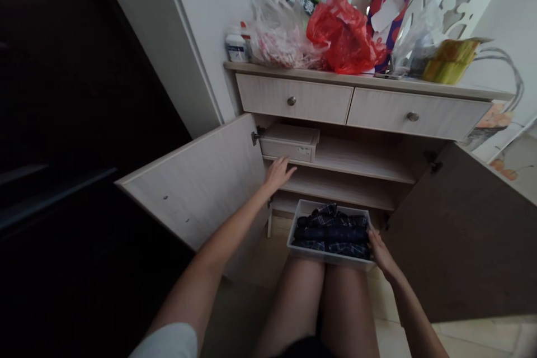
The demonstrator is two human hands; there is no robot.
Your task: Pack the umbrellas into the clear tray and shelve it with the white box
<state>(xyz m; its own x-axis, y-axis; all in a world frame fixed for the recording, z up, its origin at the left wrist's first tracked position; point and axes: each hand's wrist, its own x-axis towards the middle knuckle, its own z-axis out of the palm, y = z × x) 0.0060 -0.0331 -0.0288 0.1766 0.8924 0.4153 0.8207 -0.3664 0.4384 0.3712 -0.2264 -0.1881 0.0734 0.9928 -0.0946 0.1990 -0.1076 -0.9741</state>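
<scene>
A clear plastic bin holds folded dark plaid cloth and rests on my knees in front of an open wooden cabinet. My right hand grips the bin's right rim with curled fingers. My left hand reaches forward with fingers spread, at the front edge of the cabinet's upper shelf. Just above that hand sits a flat white box on the shelf.
Both cabinet doors stand open, the left door beside my left arm and the right door in shadow. Two shut drawers sit above. Plastic bags, among them a red bag, and a white bottle crowd the top.
</scene>
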